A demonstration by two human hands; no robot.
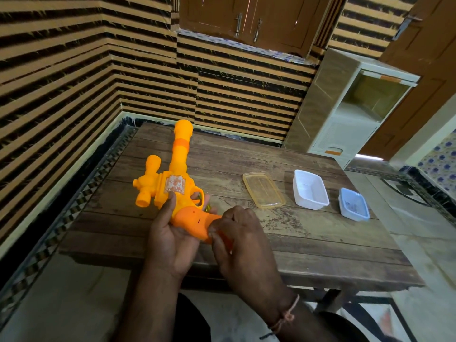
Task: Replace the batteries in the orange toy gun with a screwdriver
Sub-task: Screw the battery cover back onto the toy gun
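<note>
Orange toy gun [176,183] held above the near left part of the wooden table [308,233], barrel pointing away. Left hand [170,233] cradles the grip from below, thumb pressed on the body beside the trigger guard. Right hand [243,240] curls its fingers around the butt of the grip. To the right lie a clear yellowish lid [263,190], a white tub [310,189] and a blue-lidded container [353,204].
</note>
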